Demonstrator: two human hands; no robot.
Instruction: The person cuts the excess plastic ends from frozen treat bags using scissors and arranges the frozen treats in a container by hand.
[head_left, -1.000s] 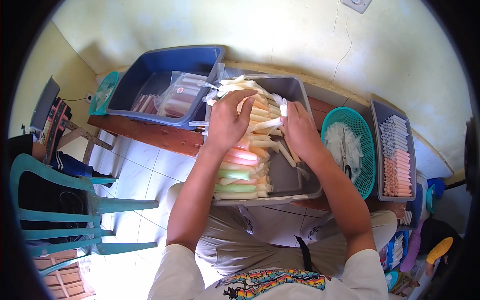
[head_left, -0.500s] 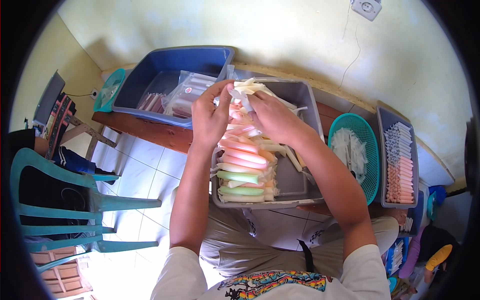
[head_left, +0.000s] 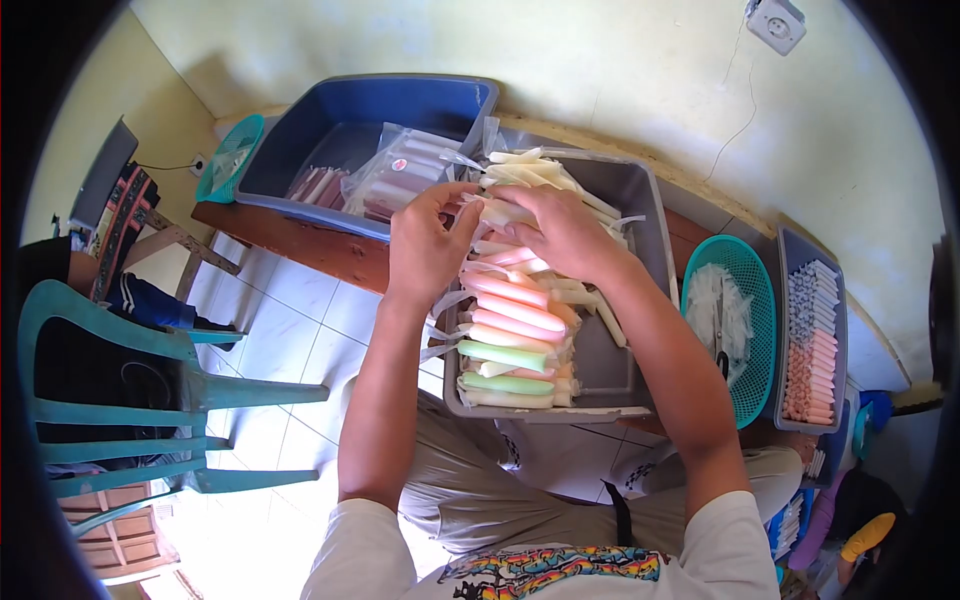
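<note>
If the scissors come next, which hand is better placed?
Probably the right hand: it's nearer the green basket holding the scissors. The left hand sits farther off, toward the blue tub.

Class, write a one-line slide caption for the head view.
Left hand and right hand close together over a grey tub of pink, green and cream tubes.

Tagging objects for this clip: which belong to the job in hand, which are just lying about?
Seemingly in the job: pale tube being handled; other tubes; middle gray tub; possibly the green basket with scissors.

Seemingly just lying about: green chair; wall socket, fixed.
</note>
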